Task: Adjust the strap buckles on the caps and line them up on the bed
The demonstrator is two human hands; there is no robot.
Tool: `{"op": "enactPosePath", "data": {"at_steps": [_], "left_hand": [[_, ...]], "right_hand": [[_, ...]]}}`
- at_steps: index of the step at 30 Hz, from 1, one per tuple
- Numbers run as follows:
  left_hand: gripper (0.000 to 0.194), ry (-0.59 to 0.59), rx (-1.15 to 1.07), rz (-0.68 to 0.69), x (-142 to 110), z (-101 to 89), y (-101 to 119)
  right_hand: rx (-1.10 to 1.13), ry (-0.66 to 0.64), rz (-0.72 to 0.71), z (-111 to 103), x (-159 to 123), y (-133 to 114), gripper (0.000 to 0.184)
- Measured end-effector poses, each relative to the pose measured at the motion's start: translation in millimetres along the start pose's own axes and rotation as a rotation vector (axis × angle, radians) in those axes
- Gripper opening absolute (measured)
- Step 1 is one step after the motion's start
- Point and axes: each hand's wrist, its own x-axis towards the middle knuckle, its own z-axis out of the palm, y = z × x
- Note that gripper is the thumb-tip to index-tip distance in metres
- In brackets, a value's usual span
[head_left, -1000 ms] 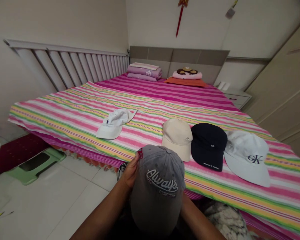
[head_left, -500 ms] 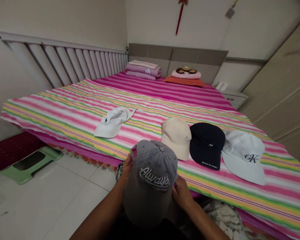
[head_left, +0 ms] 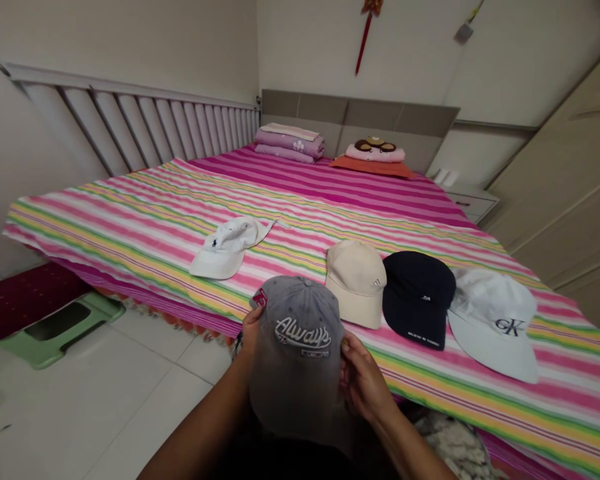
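Observation:
A grey baseball cap (head_left: 300, 313) with "Always" lettering is held up between my two hands, its brim pointing down toward me. My left hand (head_left: 251, 331) grips the cap's left side, with fingers partly hidden behind it. On the other side, my right hand (head_left: 363, 373) pinches the cap's edge between thumb and fingers. Beyond it on the bed lie a cream cap (head_left: 356, 283), a black cap (head_left: 419, 297) and a white cap with dark letters (head_left: 497, 320), side by side in a row. Apart to the left rests another white cap (head_left: 227, 248).
The bed (head_left: 145, 233) has a striped cover. Folded purple bedding (head_left: 290, 143) and a pink folded item (head_left: 375, 155) lie near the headboard (head_left: 380, 120). A green stool (head_left: 70, 327) stands on the tiled floor at left. A nightstand (head_left: 473, 200) stands at the far right.
The grey cap has shifted slightly left and tilted, showing more of its front lettering. My right hand has turned, with its fingers now more visible at the cap's edge.

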Motion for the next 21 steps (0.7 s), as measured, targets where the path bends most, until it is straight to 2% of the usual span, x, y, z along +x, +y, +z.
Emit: {"op": "enactPosePath", "data": {"at_steps": [5, 9, 11, 16, 18, 21], "left_hand": [[0.019, -0.048, -0.179, -0.02, 23, 19.9, 27], [0.022, -0.161, -0.291, -0.04, 59, 42.1, 49], [0.023, -0.221, -0.263, -0.065, 81, 48.4, 59], [0.029, -0.315, -0.13, -0.24, 132, 50.7, 86], [0.035, -0.304, -0.029, -0.326, 145, 50.8, 94], [0.047, -0.209, 0.161, -0.401, 159, 54.6, 103]], "right_hand": [[0.066, -0.006, -0.045, 10, 28, -26, 0.05], [0.016, 0.013, -0.123, 17, 67, -44, 0.062], [-0.029, 0.01, -0.164, 21, 87, -52, 0.066], [-0.13, 0.035, -0.25, 24, 130, -62, 0.077], [-0.192, 0.047, -0.267, 25, 145, -62, 0.079], [-0.31, 0.057, -0.286, 27, 166, -64, 0.075]]}}
